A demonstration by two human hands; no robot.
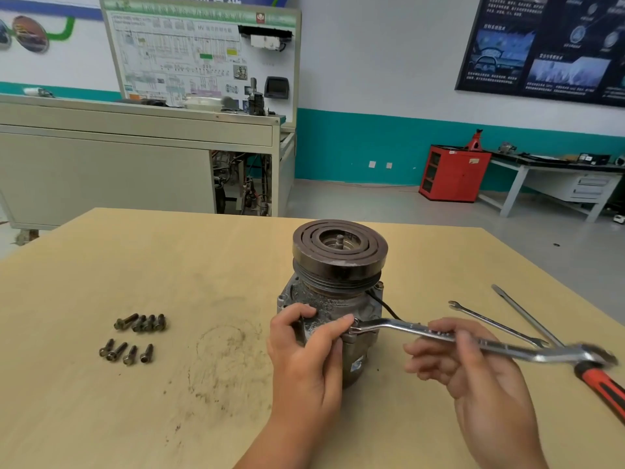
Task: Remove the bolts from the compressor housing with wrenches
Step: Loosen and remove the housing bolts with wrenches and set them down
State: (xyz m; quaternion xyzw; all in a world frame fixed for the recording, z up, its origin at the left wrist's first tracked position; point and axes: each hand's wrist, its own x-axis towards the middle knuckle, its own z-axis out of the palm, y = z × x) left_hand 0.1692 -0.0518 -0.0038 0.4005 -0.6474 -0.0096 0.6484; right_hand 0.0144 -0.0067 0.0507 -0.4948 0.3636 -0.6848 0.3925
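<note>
Head view: left hand [304, 350] is gripping the housing [333, 301]; right hand [480, 374] is holding the wrench [399, 324], which is extending rightward from it.

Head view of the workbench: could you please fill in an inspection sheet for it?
Surface: wooden table, grimy smudges and a ring mark left of centre.
Job's things: compressor upright, pulley on top; ring wrench with its end seated at the compressor's side; loose bolts in two groups at left.
Clutter: spare wrench, flat metal bar, red-handled tool at right.
Hands: left hand grips the compressor; right hand holds the ring wrench.
Cables: black wire from the compressor.
Surroundings: training board, red cabinet, wall poster.
</note>
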